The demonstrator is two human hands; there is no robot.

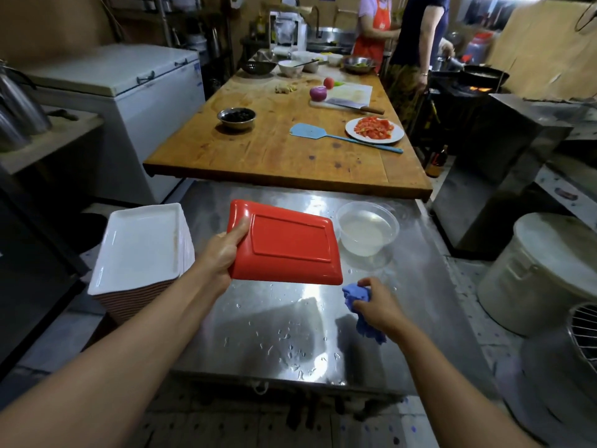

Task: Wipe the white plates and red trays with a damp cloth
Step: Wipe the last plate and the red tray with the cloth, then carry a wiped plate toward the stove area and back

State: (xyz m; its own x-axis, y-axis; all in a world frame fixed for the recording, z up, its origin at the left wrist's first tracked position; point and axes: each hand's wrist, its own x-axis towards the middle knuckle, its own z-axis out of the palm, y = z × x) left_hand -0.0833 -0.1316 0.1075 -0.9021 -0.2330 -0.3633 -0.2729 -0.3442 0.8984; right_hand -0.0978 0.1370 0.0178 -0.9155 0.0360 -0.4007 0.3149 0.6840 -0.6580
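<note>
Head view, looking forward and down over a steel table [290, 321]. The left hand [223, 253] grips a red tray [287, 244] by its left edge, thumb over the rim, and holds it tilted above the table with what appears to be its underside facing the camera. The right hand [378, 305] is closed around a bunched blue cloth [357, 297], just below and to the right of the tray's near right corner; cloth and tray are close but apart. A clear bowl [368, 227] holding water stands on the table just beyond the tray's right edge. At the table's left edge sits a stack [142, 247] with a white plate on top and reddish rims showing beneath it; which of these pieces have been wiped cannot be told. Progress, as a judgement: one tray is in hand mid-cycle, and the whole stack may remain, so the task looks far from finished. Water droplets scattered on the steel suggest the cloth is wet. Room for movement: the near half of the steel table is bare apart from droplets, giving space to lower or turn the tray. Limits are the bowl to the right, the stack to the left, and the overhanging edge of a wooden table [284, 150] directly behind. A grey bin [542, 273] stands to the right of the table.
</note>
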